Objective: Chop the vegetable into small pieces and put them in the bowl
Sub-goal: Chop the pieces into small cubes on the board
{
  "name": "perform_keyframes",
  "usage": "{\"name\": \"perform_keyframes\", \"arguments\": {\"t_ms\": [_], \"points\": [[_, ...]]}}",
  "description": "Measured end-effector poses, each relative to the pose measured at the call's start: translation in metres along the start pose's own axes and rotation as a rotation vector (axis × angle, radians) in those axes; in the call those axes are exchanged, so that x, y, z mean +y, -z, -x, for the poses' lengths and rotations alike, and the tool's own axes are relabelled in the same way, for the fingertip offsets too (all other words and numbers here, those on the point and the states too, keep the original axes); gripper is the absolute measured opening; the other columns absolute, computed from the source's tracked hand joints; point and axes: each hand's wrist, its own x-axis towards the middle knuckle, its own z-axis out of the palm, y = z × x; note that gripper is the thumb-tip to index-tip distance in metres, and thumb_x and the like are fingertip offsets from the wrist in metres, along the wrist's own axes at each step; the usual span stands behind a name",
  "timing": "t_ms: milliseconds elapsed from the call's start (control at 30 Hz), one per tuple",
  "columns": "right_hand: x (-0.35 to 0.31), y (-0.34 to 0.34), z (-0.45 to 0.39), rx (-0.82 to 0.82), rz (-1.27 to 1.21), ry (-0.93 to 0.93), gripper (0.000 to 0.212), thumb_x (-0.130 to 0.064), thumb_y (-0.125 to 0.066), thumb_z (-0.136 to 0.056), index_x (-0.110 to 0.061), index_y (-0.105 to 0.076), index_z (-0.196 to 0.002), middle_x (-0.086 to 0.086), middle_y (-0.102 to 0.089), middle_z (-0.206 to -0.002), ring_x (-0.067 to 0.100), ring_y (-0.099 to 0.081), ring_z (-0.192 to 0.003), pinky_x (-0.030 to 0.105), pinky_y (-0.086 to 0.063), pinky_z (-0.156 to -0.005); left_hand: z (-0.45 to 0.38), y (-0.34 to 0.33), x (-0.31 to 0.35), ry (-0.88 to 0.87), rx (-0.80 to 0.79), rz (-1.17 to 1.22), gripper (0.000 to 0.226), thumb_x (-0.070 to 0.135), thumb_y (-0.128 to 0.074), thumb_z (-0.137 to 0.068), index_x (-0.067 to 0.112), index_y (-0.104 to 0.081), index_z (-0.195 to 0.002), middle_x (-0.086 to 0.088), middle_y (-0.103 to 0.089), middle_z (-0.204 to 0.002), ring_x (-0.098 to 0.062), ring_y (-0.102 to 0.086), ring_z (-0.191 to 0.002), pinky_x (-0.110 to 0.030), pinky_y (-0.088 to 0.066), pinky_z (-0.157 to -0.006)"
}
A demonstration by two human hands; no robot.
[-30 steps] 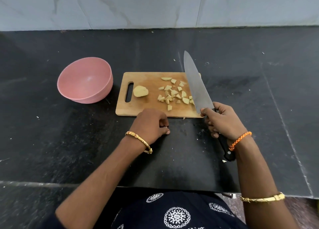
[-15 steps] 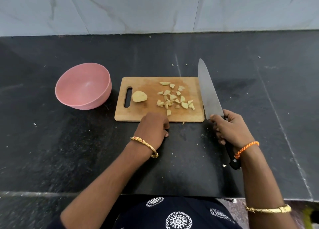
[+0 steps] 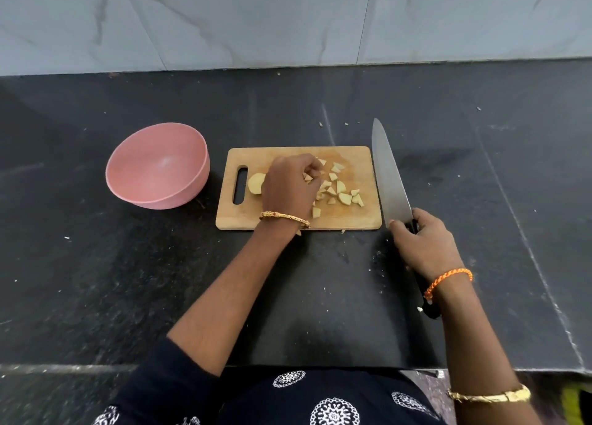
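Note:
A wooden cutting board (image 3: 352, 218) lies at the counter's middle with several small pale vegetable pieces (image 3: 344, 197) scattered on its right half. A larger uncut chunk (image 3: 255, 182) sits near the board's handle slot, partly hidden by my left hand (image 3: 290, 187). That hand is over the board, fingers curled around a few of the pieces. My right hand (image 3: 423, 246) grips the black handle of a large knife (image 3: 389, 181), whose blade lies flat along the board's right edge, pointing away from me. An empty pink bowl (image 3: 158, 165) stands left of the board.
The black stone counter (image 3: 128, 280) runs back to a grey marble wall (image 3: 288, 20). Small scraps (image 3: 320, 124) lie on the counter behind the board. The counter's front edge is just in front of my body.
My left hand moved from the counter in front of the board up onto it and closed on pieces. My right hand shifted the knife rightward, off the board.

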Motion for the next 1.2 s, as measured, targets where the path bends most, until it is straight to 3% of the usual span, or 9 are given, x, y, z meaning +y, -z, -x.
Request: {"name": "perform_keyframes", "arguments": {"t_ms": [133, 233, 333, 433, 533, 667, 800, 967, 1200], "points": [[-0.003, -0.001, 0.012, 0.083, 0.115, 0.056, 0.019, -0.023, -0.048, -0.094, -0.004, -0.049, -0.089, 0.008, -0.055, -0.073, 0.024, -0.046, -0.065, 0.034, -0.028, -0.054, -0.006, 0.008, -0.019, 0.007, 0.051, -0.134, 0.022, 0.024, -0.065, -0.081, 0.021, -0.069, -0.102, 0.000, -0.068, -0.099, -0.016, -0.050, -0.102, -0.026, -0.043, -0.084], [-0.004, -0.006, 0.026, 0.092, 0.168, 0.103, 0.030, -0.023, -0.042, -0.096, -0.022, -0.046, -0.126, 0.014, -0.062, -0.085, 0.033, -0.057, -0.077, 0.034, -0.043, -0.068, 0.000, 0.017, -0.040, 0.143, 0.018, -0.316, 0.043, 0.042, -0.064, -0.079, 0.022, -0.061, -0.116, -0.006, -0.051, -0.118, -0.026, -0.040, -0.112, -0.037, -0.038, -0.090], [-0.009, -0.011, 0.034, 0.070, 0.260, 0.110, 0.048, -0.024, -0.040, -0.097, -0.035, -0.032, -0.143, 0.017, -0.063, -0.100, 0.037, -0.059, -0.092, 0.040, -0.050, -0.082, 0.001, 0.019, -0.058, 0.171, -0.067, -0.301, 0.043, 0.027, -0.061, -0.084, 0.017, -0.055, -0.126, -0.012, -0.049, -0.121, -0.030, -0.040, -0.115, -0.036, -0.035, -0.095], [-0.014, -0.018, 0.040, 0.054, 0.367, 0.157, 0.050, -0.026, -0.039, -0.097, -0.039, -0.028, -0.144, 0.011, -0.060, -0.103, 0.032, -0.059, -0.093, 0.039, -0.049, -0.078, -0.003, 0.025, -0.066, 0.170, -0.011, -0.124, 0.036, 0.008, -0.053, -0.085, 0.011, -0.059, -0.121, -0.014, -0.057, -0.115, -0.026, -0.052, -0.108, -0.021, -0.033, -0.091], [-0.016, -0.025, 0.042, 0.047, 0.365, 0.169, 0.049, -0.027, -0.041, -0.097, -0.040, -0.030, -0.143, 0.009, -0.058, -0.101, 0.030, -0.059, -0.090, 0.040, -0.052, -0.078, -0.007, 0.029, -0.059, 0.222, 0.047, 0.040, 0.028, 0.008, -0.048, -0.088, 0.014, -0.065, -0.110, -0.011, -0.059, -0.105, -0.018, -0.056, -0.091, -0.014, -0.035, -0.079], [-0.019, -0.025, 0.037, 0.045, 0.168, 0.182, 0.043, -0.025, -0.045, -0.095, -0.032, -0.044, -0.138, 0.008, -0.065, -0.091, 0.028, -0.062, -0.082, 0.038, -0.053, -0.078, -0.031, 0.020, -0.043, 0.112, -0.061, 0.012, 0.024, 0.015, -0.054, -0.089, 0.017, -0.066, -0.110, -0.003, -0.056, -0.104, -0.008, -0.051, -0.087, -0.014, -0.038, -0.079], [-0.037, -0.022, 0.027, -0.028, 0.112, 0.198, 0.034, -0.028, -0.041, -0.098, -0.025, -0.050, -0.131, -0.002, -0.056, -0.071, 0.028, -0.058, -0.083, 0.028, -0.042, -0.069, -0.054, 0.003, -0.042, 0.040, -0.247, -0.127, 0.028, 0.027, -0.064, -0.085, 0.018, -0.067, -0.112, -0.001, -0.055, -0.107, -0.014, -0.054, -0.094, -0.021, -0.040, -0.080], [-0.065, -0.024, 0.013, -0.119, 0.236, 0.193, 0.030, -0.029, -0.038, -0.098, -0.025, -0.054, -0.122, 0.010, -0.059, -0.090, 0.032, -0.060, -0.083, 0.036, -0.051, -0.077, -0.056, -0.002, -0.039, 0.036, -0.181, -0.145, 0.017, 0.023, -0.065, -0.085, 0.016, -0.073, -0.097, -0.003, -0.067, -0.098, -0.019, -0.061, -0.089, -0.023, -0.043, -0.072], [-0.087, -0.022, 0.005, -0.174, 0.346, 0.152, 0.039, -0.026, -0.036, -0.098, -0.025, -0.047, -0.135, 0.009, -0.054, -0.098, 0.029, -0.060, -0.082, 0.038, -0.053, -0.082, -0.047, -0.006, -0.034, 0.087, -0.086, -0.108, 0.015, 0.022, -0.060, -0.084, 0.016, -0.074, -0.088, -0.003, -0.071, -0.091, -0.021, -0.064, -0.083, -0.027, -0.050, -0.066]]}}
